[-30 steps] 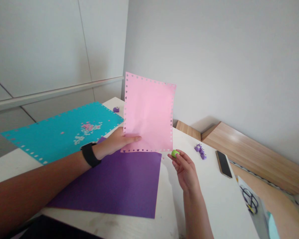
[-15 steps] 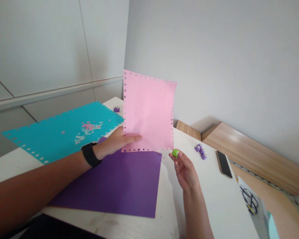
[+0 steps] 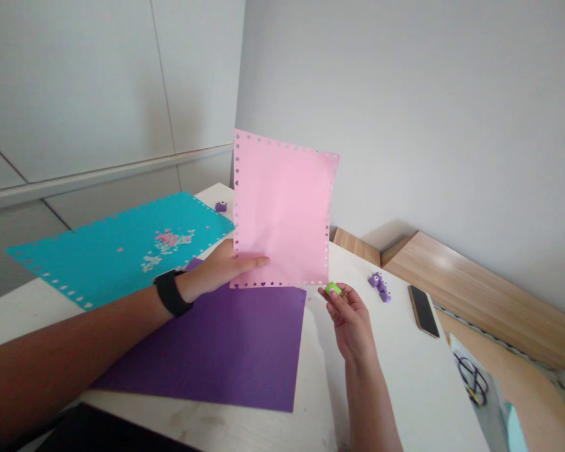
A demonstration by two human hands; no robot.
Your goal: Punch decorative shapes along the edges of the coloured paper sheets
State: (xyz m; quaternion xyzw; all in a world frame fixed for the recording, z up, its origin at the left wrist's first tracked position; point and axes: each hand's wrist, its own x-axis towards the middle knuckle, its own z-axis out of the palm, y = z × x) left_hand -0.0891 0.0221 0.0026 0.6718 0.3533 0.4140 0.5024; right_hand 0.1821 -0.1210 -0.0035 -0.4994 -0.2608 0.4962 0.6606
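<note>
The pink sheet [image 3: 282,210] stands upright in the air above the near edge of the purple sheet [image 3: 207,345], held only by the left hand [image 3: 216,263] at its lower left edge. The thumb [image 3: 257,262] lies flat on the facing side, and the other fingers of that hand are hidden behind the paper, so their grip cannot be confirmed. Caution: a one-handed hold leaves the top of the sheet unsupported, and too much pressure could crease it or tear the narrow strip beside the punched holes along its edges. The right hand [image 3: 351,323] is partly closed, with its fingertips [image 3: 343,294] pinching a small green paper punch [image 3: 333,289] just beside the sheet's lower right corner. This small hold may slip, and a dropped punch could strike the sheet or land on the white table [image 3: 419,389]. The loose paper bits [image 3: 167,243] on the teal sheet [image 3: 89,251] could scatter if disturbed by a sleeve or moving air. Count: three sheets, pink, teal and purple; one green punch; four purple punches, one small purple punch [image 3: 221,206] beyond the teal sheet and apparently three in a cluster of purple punches [image 3: 379,287]; and one phone [image 3: 422,311].
</note>
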